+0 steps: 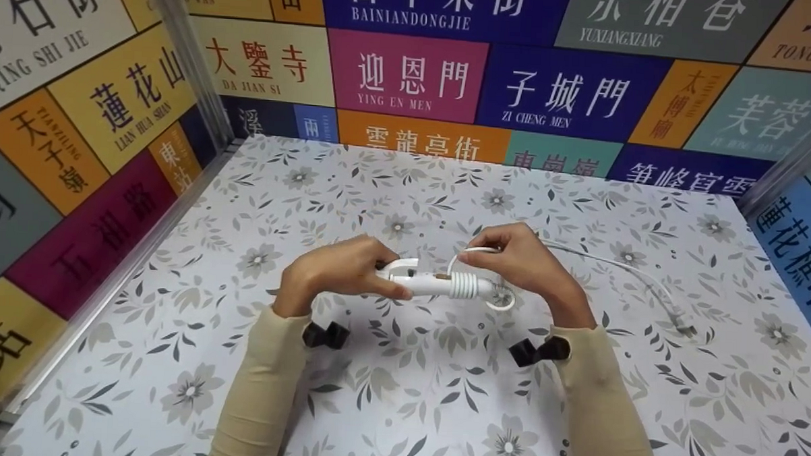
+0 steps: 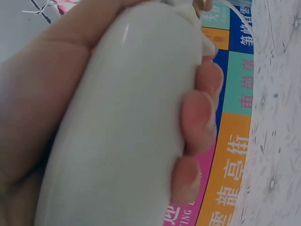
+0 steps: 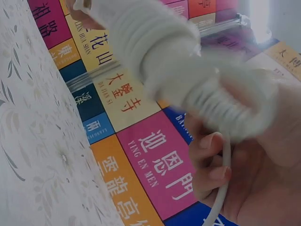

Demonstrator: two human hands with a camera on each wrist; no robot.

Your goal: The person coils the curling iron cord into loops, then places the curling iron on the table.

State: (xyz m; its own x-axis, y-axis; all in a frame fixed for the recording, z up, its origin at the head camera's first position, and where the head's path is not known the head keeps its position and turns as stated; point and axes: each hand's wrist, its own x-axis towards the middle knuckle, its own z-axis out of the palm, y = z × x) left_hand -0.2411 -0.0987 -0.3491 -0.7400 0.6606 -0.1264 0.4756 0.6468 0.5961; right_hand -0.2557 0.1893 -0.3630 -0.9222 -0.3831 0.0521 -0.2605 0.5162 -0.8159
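My left hand grips a white handheld electrical appliance, held level over the table. Its smooth, rounded body fills much of the left wrist view, with fingertips curled round one side. Several turns of white cord are wound about its narrower right part. A ribbed cord sleeve bends at that end, blurred in the right wrist view. My right hand pinches the cord just above the coils.
Beyond my right hand the loose cord runs rightward to a plug near the table's right side. A floral cloth covers the table. Colourful panels with lettering stand along the back and sides.
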